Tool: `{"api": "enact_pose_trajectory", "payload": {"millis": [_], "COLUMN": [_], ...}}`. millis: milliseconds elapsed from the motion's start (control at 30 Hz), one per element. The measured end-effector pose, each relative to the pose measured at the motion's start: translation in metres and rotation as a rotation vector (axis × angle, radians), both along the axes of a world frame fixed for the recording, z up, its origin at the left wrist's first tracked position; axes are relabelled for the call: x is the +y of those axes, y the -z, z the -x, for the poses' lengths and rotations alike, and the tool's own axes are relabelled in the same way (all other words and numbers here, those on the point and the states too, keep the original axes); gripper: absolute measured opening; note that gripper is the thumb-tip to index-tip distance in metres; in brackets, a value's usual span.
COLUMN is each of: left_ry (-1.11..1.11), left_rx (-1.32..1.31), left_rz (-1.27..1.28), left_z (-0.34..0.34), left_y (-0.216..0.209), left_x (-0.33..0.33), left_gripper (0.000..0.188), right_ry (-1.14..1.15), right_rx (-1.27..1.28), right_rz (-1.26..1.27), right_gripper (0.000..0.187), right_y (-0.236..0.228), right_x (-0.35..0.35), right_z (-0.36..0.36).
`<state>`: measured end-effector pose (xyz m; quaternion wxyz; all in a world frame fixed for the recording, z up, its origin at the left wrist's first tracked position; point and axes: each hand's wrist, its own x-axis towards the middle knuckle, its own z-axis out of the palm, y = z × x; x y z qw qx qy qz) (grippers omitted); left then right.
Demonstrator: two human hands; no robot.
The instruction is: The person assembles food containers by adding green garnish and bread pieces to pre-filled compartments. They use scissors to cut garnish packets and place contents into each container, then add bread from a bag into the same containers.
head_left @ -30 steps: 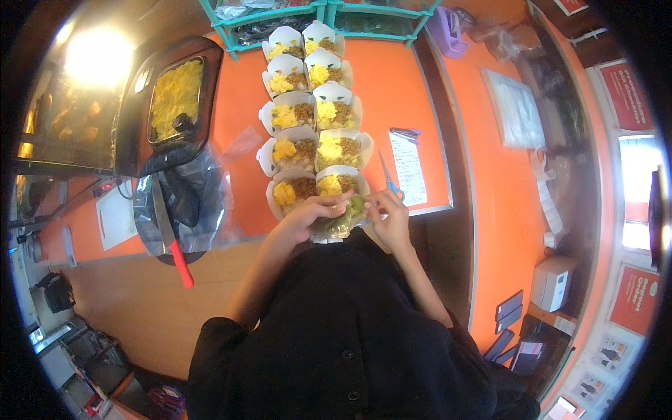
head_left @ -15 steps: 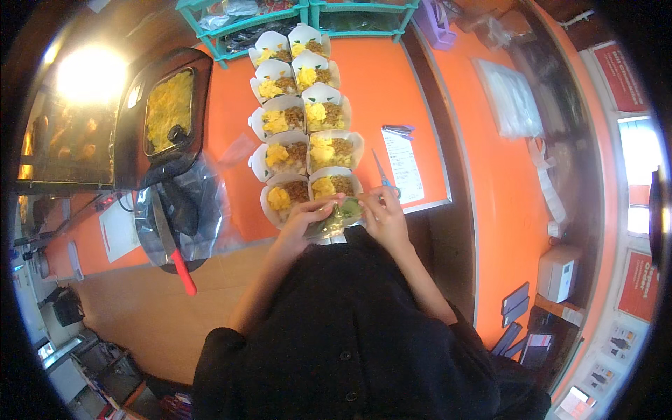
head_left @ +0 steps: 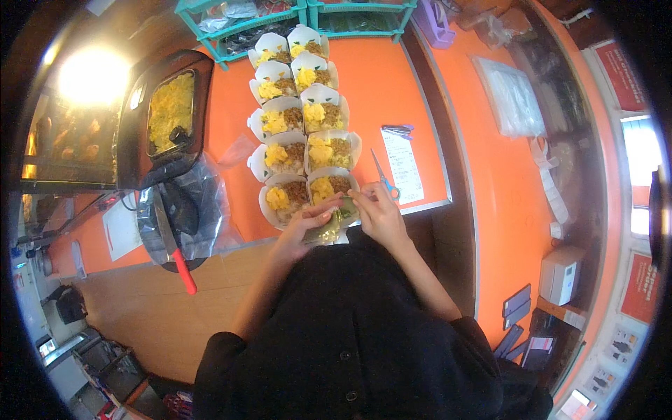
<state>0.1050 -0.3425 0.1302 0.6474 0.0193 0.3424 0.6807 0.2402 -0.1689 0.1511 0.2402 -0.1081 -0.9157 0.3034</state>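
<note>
the left hand (head_left: 305,222) had its fingers clamped on a greenish bag (head_left: 325,232) near the front boxes (head_left: 265,207); those of the right hand (head_left: 381,217) pinched a green bit (head_left: 347,197) (a leaf, perhaps). a slack left grip risked spilling the bag.

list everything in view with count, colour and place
food boxes: ten, white, centre, in two rows
counter: one, orange, beneath boxes
rack: one, teal, behind boxes
food tray: one, dark, left counter
knife: one, red-handled, over clear plastic, left
scissors: one pair, blue-handled, right of boxes
receipt: one, white, beside scissors
tape dispenser: one, purple, upper right
plastic bags: one stack, clear, right counter
device: one, white, lower right
signs: at least two, red, far right
packet: one, green, in front of boxes
left hand: one, bare, gripping packet
right hand: one, bare, at packet's edge
</note>
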Motion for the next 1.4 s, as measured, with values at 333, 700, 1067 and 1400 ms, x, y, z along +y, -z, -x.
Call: {"api": "enact_pose_trajectory", "payload": {"millis": [333, 700, 1067, 1400], "left_ry": [-0.084, -0.163, -0.116, -0.169], "left_rx": [0.082, 0.05, 0.248, 0.241], "left_rz": [-0.045, -0.116, 0.019, 0.022], "left_z": [-0.017, -0.026, -0.035, -0.04], "left_y": [0.004, 0.015, 0.009, 0.013], "left_x": [-0.001, 0.006, -0.002, 0.0], "left_gripper": [0.051, 0.051, 0.048, 0.047], "right_ry": [0.052, 0.127, -0.004, -0.04], "right_rx": [-0.169, -0.1, 0.071, -0.139], "right_rz": [0.02, 0.086, -0.062, -0.08], "right_gripper": [0.052, 0.026, 0.036, 0.059], "right_y": [-0.016, 0.002, 0.009, -0.011], "right_x": [0.002, 0.002, -0.001, 0.004], "right_z": [-0.007, -0.003, 0.001, 0.001]}}
